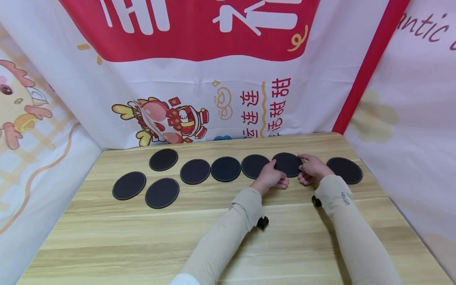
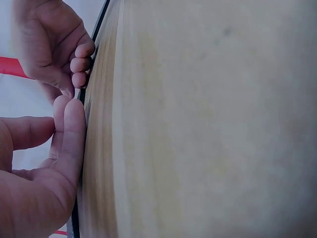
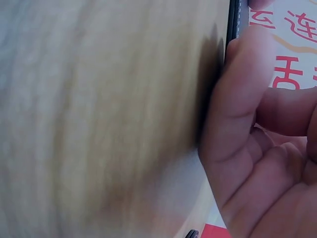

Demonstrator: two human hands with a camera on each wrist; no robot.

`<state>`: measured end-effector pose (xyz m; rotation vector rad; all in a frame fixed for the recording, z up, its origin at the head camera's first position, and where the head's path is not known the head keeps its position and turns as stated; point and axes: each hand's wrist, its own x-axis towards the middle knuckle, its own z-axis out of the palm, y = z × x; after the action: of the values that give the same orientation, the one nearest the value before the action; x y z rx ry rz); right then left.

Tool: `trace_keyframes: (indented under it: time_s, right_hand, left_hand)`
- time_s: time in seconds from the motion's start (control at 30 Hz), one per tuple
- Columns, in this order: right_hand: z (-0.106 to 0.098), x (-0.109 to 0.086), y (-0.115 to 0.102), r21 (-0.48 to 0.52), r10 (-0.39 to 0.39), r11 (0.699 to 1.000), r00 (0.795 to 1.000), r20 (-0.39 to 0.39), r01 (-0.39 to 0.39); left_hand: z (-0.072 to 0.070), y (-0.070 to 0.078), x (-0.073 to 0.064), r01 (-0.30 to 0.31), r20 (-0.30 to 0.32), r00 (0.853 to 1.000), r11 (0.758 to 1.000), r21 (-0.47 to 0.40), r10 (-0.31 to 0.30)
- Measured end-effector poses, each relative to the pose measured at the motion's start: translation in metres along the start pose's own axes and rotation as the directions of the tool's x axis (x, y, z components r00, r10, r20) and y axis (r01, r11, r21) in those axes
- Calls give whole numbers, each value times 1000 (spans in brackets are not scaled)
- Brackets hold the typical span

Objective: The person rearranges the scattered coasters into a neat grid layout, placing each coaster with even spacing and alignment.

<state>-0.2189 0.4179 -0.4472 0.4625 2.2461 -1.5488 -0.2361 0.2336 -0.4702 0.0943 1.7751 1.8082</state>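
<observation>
A black round coaster (image 1: 287,164) with a thin pale line around its rim lies between the two hands near the back of the table. My left hand (image 1: 271,177) grips its left edge, thumb and forefinger at the rim. At the opposite edge my right hand (image 1: 312,169) holds the coaster, its lower fingers bent beneath. In the left wrist view the left hand (image 2: 47,163) and the right hand (image 2: 52,44) are close together, low over the wood. The right wrist view shows the right hand (image 3: 257,134) near a dark edge; finger contact is partly hidden.
Another coaster (image 1: 255,166) lies just left of the held one, beside more in a row (image 1: 226,169). Several others are grouped at the left (image 1: 162,192). One coaster (image 1: 344,170) is at the far right. Printed cloth (image 1: 313,99) hangs behind the wooden table (image 1: 124,245).
</observation>
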Motion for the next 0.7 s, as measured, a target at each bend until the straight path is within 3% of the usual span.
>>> trace_keyframes:
  time_s: [0.7]
  right_hand:
    - [7,4,-4,-3,-13,1000,1000,29,13]
  left_hand:
    - [-2,-1,-5,5,-31,999,999,-52,-7]
